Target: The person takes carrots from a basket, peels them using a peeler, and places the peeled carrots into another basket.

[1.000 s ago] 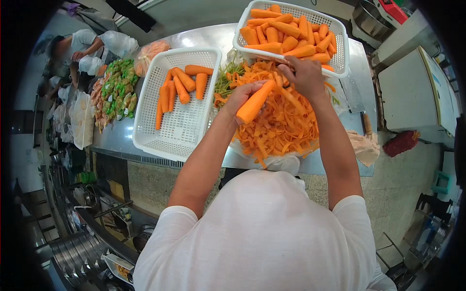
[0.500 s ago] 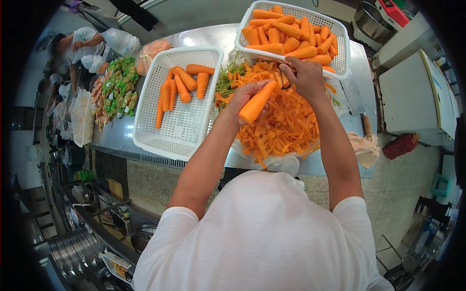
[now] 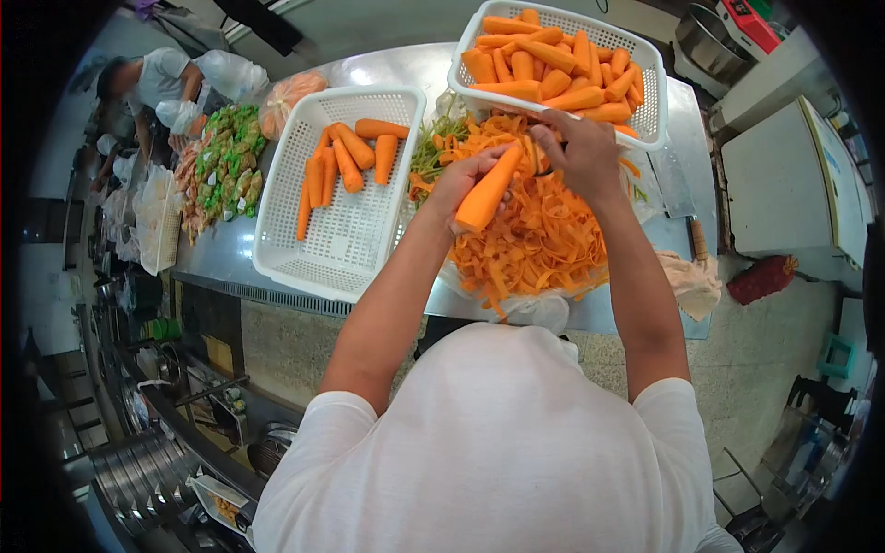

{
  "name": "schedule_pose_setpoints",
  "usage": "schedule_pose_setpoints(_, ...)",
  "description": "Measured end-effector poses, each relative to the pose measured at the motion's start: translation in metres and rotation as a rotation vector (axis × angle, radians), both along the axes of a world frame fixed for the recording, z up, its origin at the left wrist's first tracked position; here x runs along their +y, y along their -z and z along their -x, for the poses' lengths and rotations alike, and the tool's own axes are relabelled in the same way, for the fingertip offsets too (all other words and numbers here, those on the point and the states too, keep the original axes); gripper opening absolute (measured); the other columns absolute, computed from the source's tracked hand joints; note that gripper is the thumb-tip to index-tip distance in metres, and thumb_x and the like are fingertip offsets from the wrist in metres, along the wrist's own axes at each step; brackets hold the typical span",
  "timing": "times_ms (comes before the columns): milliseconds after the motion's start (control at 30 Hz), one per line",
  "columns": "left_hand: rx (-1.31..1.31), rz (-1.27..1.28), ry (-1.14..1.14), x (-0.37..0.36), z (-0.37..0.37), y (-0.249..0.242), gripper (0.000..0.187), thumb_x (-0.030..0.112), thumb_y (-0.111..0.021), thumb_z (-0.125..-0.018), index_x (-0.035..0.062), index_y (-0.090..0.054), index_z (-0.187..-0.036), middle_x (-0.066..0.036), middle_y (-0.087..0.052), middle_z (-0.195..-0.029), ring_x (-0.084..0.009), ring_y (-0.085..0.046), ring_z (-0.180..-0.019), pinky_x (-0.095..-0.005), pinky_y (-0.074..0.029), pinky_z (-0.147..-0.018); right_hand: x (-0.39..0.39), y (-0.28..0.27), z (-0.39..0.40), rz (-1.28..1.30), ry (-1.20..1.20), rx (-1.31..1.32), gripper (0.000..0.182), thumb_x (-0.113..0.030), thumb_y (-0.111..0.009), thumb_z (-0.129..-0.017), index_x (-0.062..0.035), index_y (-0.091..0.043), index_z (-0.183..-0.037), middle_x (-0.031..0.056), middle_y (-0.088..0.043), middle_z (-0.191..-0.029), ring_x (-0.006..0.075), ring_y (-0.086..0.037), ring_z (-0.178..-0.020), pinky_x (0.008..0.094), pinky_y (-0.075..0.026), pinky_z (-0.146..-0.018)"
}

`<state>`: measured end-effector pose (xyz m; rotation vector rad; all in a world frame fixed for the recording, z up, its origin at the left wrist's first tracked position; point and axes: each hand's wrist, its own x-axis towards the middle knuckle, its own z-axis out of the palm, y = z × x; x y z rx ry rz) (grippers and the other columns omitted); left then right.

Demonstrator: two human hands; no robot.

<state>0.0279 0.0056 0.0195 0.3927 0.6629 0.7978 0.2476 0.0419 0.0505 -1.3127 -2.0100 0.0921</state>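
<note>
My left hand [image 3: 464,187] is closed around a carrot [image 3: 489,192], its thick end toward me and its narrow end pointing away. Just right of the carrot's tip, my right hand [image 3: 583,152] grips a peeler [image 3: 537,164], of which only a dark, thin part shows between the fingers. Beneath both hands lies a heap of orange carrot peelings [image 3: 544,240] on a plastic sheet. Left of my left arm, a white perforated basket [image 3: 336,244] holds several carrots [image 3: 348,166]. A second white basket [image 3: 650,88], beyond my hands, is full of carrots [image 3: 548,55].
A cleaver [image 3: 673,184] with a wooden handle lies on the metal table [image 3: 369,66] at the right, near a crumpled cloth [image 3: 693,284]. Green-wrapped bundles [image 3: 226,166] are piled at the left end. Another person [image 3: 161,83] stands past them. Green stalks [image 3: 430,152] lie beside the peelings.
The carrot's tip and my left hand have shifted slightly. My right hand has moved a little, with the peeler still in it. At the far left, the other person has changed posture.
</note>
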Motion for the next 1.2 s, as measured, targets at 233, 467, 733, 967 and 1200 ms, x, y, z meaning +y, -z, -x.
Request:
schedule_pose_setpoints(233,0.031,0.020,-0.047,0.002,-0.008,-0.018,0.047,0.018,-0.044,-0.101,0.0070,-0.047,-0.146,-0.013,-0.067,-0.116,-0.0227,-0.072,-0.073,-0.0338,-0.063,-0.053,-0.034,0.006,0.032,-0.205,-0.276,0.015,0.030,-0.041,-0.073,-0.088,-0.0135,-0.076,-0.099,0.0054,-0.067,-0.072,0.0258,-0.066,-0.075,0.0440,-0.044,-0.083)
schedule_pose_setpoints(467,-0.033,-0.070,0.034,0.004,0.004,0.004,0.042,0.022,-0.047,-0.104,0.0089,-0.052,-0.143,-0.014,-0.069,-0.109,-0.0189,-0.072,-0.084,-0.0351,-0.061,-0.051,-0.010,-0.011,-0.008,0.127,-0.010,0.097,0.028,-0.039,-0.072,-0.089,-0.0142,-0.076,-0.101,0.0042,-0.069,-0.077,0.0253,-0.066,-0.080,0.0441,-0.045,-0.081)
schedule_pose_setpoints(733,-0.043,-0.017,-0.025,0.006,-0.005,-0.012,0.039,0.018,-0.045,-0.102,0.0033,-0.053,-0.137,-0.013,-0.068,-0.103,-0.0188,-0.071,-0.070,-0.0304,-0.063,-0.056,-0.022,0.010,0.024,-0.152,-0.265,0.001,0.035,-0.041,-0.070,-0.090,-0.0128,-0.073,-0.110,0.0049,-0.070,-0.078,0.0273,-0.067,-0.079,0.0444,-0.045,-0.081)
schedule_pose_setpoints(967,-0.069,-0.014,-0.002,0.002,0.006,-0.002,0.046,0.019,-0.051,-0.100,0.0066,-0.049,-0.145,-0.014,-0.064,-0.093,-0.0201,-0.066,-0.072,-0.0307,-0.060,-0.051,0.013,0.020,-0.028,0.055,0.141,-0.036,0.042,-0.048,-0.065,-0.096,-0.0112,-0.072,-0.115,0.0066,-0.066,-0.063,0.0281,-0.067,-0.069,0.0433,-0.044,-0.080)
schedule_pose_setpoints(1200,-0.023,-0.078,-0.067,0.008,-0.007,-0.004,0.045,0.016,-0.047,-0.103,0.0037,-0.046,-0.146,-0.014,-0.065,-0.117,-0.0222,-0.070,-0.094,-0.0314,-0.063,-0.078,-0.068,-0.016,0.040,-0.119,-0.261,-0.035,0.035,-0.042,-0.071,-0.090,-0.0141,-0.073,-0.112,0.0040,-0.070,-0.078,0.0236,-0.066,-0.078,0.0415,-0.043,-0.081)
